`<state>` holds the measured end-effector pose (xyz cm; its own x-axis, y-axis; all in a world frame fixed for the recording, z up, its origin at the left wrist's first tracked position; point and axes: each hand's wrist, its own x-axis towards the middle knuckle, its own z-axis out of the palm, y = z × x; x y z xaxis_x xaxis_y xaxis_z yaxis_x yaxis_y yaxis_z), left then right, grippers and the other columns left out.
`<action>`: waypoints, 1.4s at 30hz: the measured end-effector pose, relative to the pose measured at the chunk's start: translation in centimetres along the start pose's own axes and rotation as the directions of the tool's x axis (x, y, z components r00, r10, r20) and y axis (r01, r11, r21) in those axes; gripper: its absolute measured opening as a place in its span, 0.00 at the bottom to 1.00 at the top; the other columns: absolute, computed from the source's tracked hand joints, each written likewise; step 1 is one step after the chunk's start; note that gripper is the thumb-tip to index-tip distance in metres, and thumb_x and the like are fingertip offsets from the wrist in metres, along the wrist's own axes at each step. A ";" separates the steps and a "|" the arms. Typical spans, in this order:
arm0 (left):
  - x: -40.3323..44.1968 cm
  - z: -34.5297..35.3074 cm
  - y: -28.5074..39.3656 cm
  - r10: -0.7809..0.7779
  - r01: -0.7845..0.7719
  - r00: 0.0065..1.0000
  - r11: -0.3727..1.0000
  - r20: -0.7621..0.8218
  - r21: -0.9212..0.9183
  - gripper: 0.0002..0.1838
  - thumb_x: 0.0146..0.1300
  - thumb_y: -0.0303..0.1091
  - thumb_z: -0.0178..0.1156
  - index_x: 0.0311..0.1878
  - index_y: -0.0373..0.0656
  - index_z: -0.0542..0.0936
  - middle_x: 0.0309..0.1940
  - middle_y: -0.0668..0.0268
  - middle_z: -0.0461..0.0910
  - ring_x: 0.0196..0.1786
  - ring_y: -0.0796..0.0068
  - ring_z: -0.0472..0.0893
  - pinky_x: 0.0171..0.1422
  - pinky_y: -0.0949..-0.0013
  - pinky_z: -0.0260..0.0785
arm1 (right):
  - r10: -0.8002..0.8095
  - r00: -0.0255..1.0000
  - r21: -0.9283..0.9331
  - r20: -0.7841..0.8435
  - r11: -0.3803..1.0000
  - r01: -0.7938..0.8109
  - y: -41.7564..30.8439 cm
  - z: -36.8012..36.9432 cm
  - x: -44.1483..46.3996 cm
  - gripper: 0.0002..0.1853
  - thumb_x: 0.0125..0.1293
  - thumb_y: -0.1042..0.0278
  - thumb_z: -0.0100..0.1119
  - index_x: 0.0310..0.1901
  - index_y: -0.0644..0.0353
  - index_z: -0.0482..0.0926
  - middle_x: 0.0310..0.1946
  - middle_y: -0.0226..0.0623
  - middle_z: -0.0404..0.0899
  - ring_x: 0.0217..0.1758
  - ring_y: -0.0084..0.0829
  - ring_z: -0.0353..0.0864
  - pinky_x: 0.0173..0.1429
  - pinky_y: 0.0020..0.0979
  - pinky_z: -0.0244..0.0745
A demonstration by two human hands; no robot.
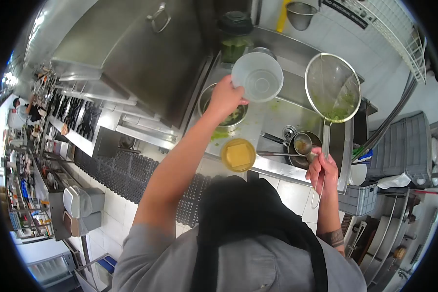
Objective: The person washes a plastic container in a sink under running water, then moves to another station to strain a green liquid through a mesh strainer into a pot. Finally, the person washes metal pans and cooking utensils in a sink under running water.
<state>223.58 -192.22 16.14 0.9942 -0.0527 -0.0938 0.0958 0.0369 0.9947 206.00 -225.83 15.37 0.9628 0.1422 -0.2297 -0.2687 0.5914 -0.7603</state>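
My left hand (224,100) is closed on the rim of a translucent plastic container (262,78), whose round inside faces me. Under that hand stands a metal pot (205,100) with green contents, partly covered by my wrist. My right hand (322,168) is wrapped round the long handle of a large round strainer (308,80). Green pulp (340,109) clings to the strainer's mesh at the handle side. At the counter's front edge sits a yellow tub (224,155) with a yellow block (238,155) in it. A blender jar (235,48) with green residue stands at the back.
Pans and a small metal cup (302,144) lie in the steel sink (277,131), near a drain (289,131). Green splashes mark the steel surface. A small strainer (300,15) hangs on the wall. Grey crates (399,148) stand at right. Another person (22,112) is far left.
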 end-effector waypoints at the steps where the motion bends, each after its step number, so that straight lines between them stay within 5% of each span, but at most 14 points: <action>1: 2.5 1.3 -1.2 0.001 -0.001 1.000 1.000 0.012 0.008 0.24 0.65 0.20 0.52 0.66 0.28 0.71 0.47 0.54 0.82 0.44 0.65 0.88 0.46 0.67 0.86 | -0.008 0.999 -0.040 -0.037 0.999 0.007 -0.2 -1.0 -0.8 0.16 0.79 0.63 0.50 0.56 0.68 0.73 0.20 0.28 0.68 0.16 0.24 0.71 0.26 0.35 0.82; 10: 15.5 2.2 -11.0 -0.090 0.139 0.989 0.806 -0.113 0.576 0.20 0.63 0.27 0.59 0.57 0.26 0.78 0.39 0.51 0.85 0.39 0.62 0.89 0.39 0.63 0.84 | 0.064 0.993 -0.055 -0.100 0.996 -0.070 -1.1 -6.1 -3.6 0.15 0.78 0.67 0.52 0.55 0.73 0.75 0.20 0.35 0.75 0.17 0.28 0.75 0.32 0.39 0.85; 12: 13.4 1.7 -9.0 0.309 0.053 0.927 0.456 -0.214 0.889 0.19 0.65 0.41 0.64 0.46 0.31 0.82 0.42 0.42 0.85 0.41 0.41 0.86 0.47 0.54 0.79 | 0.077 0.993 -0.052 -0.086 0.995 -0.082 -1.1 -5.4 -2.5 0.15 0.78 0.67 0.53 0.54 0.74 0.75 0.21 0.35 0.75 0.18 0.28 0.75 0.34 0.38 0.84; 13: 11.7 1.8 -7.7 0.309 0.061 0.925 0.451 -0.219 0.891 0.19 0.65 0.41 0.64 0.46 0.31 0.82 0.42 0.42 0.85 0.41 0.41 0.86 0.47 0.54 0.79 | 0.083 0.995 -0.070 -0.048 0.994 -0.086 -0.9 -5.1 -1.6 0.15 0.78 0.66 0.54 0.53 0.73 0.75 0.21 0.34 0.75 0.19 0.28 0.76 0.34 0.37 0.83; 15: 6.3 2.1 -4.3 0.371 -0.111 0.911 0.643 -0.181 0.758 0.19 0.69 0.44 0.62 0.45 0.33 0.82 0.39 0.48 0.86 0.42 0.47 0.86 0.48 0.56 0.78 | 0.098 0.995 -0.133 0.001 0.986 -0.097 0.1 -3.6 0.4 0.15 0.77 0.61 0.56 0.49 0.68 0.77 0.21 0.32 0.74 0.19 0.27 0.75 0.35 0.34 0.82; 16: 2.3 3.3 -1.8 0.025 0.059 0.991 0.798 -0.130 0.600 0.19 0.71 0.45 0.60 0.46 0.36 0.83 0.37 0.52 0.86 0.40 0.54 0.86 0.47 0.58 0.77 | 0.110 0.992 -0.138 0.064 0.985 -0.100 0.9 -3.0 1.5 0.14 0.78 0.62 0.56 0.51 0.67 0.77 0.24 0.33 0.76 0.22 0.26 0.77 0.35 0.34 0.82; 18: -4.0 4.3 -1.9 -0.204 0.056 0.955 0.835 0.214 0.547 0.19 0.76 0.46 0.56 0.54 0.39 0.84 0.41 0.65 0.87 0.39 0.76 0.84 0.47 0.68 0.77 | 0.121 0.989 -0.319 0.084 0.944 -0.089 3.1 -0.4 3.9 0.12 0.78 0.62 0.57 0.51 0.64 0.77 0.27 0.32 0.78 0.24 0.25 0.79 0.34 0.31 0.80; 20: -10.4 7.0 -0.3 -0.213 0.209 0.944 0.977 0.252 0.043 0.19 0.75 0.42 0.58 0.58 0.38 0.83 0.43 0.65 0.87 0.42 0.77 0.84 0.51 0.69 0.77 | 0.094 0.980 -0.417 0.176 0.909 -0.012 4.3 4.5 5.5 0.11 0.78 0.63 0.57 0.52 0.62 0.76 0.32 0.31 0.79 0.27 0.25 0.81 0.34 0.29 0.79; 26: -15.0 1.5 4.2 -0.111 0.110 0.994 0.993 0.019 0.042 0.15 0.71 0.31 0.61 0.56 0.34 0.84 0.42 0.64 0.87 0.44 0.78 0.84 0.51 0.72 0.76 | 0.038 0.803 -0.461 0.594 0.835 0.301 8.0 14.4 7.5 0.15 0.73 0.67 0.62 0.56 0.60 0.75 0.41 0.33 0.81 0.37 0.24 0.84 0.39 0.26 0.79; 28: -16.5 -1.2 5.9 -0.170 0.167 0.983 0.985 -0.071 -0.040 0.12 0.70 0.29 0.60 0.52 0.33 0.84 0.39 0.65 0.86 0.32 0.80 0.81 0.38 0.75 0.74 | 0.128 0.579 -0.419 0.805 0.815 0.401 7.0 16.9 7.7 0.15 0.71 0.67 0.65 0.54 0.60 0.76 0.40 0.31 0.81 0.38 0.23 0.83 0.40 0.25 0.79; 30: -18.0 -3.7 5.7 -0.142 0.127 0.971 0.988 -0.192 -0.089 0.11 0.72 0.28 0.59 0.53 0.33 0.82 0.37 0.66 0.85 0.35 0.80 0.82 0.38 0.74 0.74 | 0.229 0.534 -0.482 0.814 0.779 0.400 8.7 15.2 9.3 0.13 0.69 0.66 0.68 0.50 0.59 0.78 0.42 0.28 0.81 0.42 0.23 0.83 0.41 0.28 0.80; 33: -20.7 -7.3 6.0 -0.188 0.172 0.949 0.981 -0.254 -0.084 0.10 0.74 0.26 0.55 0.52 0.33 0.80 0.35 0.66 0.84 0.30 0.79 0.81 0.35 0.74 0.72 | 0.227 0.969 -0.680 0.098 0.726 -0.101 12.4 10.8 13.8 0.14 0.64 0.65 0.71 0.47 0.60 0.78 0.41 0.31 0.77 0.41 0.25 0.80 0.42 0.30 0.81; 36: -22.7 -9.8 5.0 -0.192 0.202 0.954 0.979 -0.231 0.017 0.10 0.74 0.26 0.53 0.52 0.33 0.80 0.33 0.67 0.83 0.25 0.80 0.77 0.32 0.74 0.69 | 0.004 0.943 -0.552 -0.332 0.810 -0.198 14.9 9.9 18.4 0.11 0.64 0.67 0.69 0.39 0.62 0.76 0.34 0.34 0.73 0.32 0.29 0.76 0.39 0.34 0.83; 42: -25.5 -11.7 4.4 -0.159 0.173 0.947 0.985 -0.279 0.027 0.10 0.74 0.27 0.54 0.52 0.33 0.80 0.33 0.67 0.82 0.23 0.81 0.76 0.28 0.74 0.68 | 0.229 0.942 -0.344 -0.244 0.888 -0.305 17.7 8.9 23.8 0.06 0.59 0.79 0.61 0.36 0.62 0.74 0.29 0.35 0.71 0.27 0.32 0.75 0.32 0.39 0.84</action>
<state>199.26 -179.06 22.41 0.9401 0.2222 -0.2585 0.2651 0.0003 0.9642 224.37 -204.93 1.81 0.8389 0.0757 -0.5390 -0.5419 0.2088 -0.8141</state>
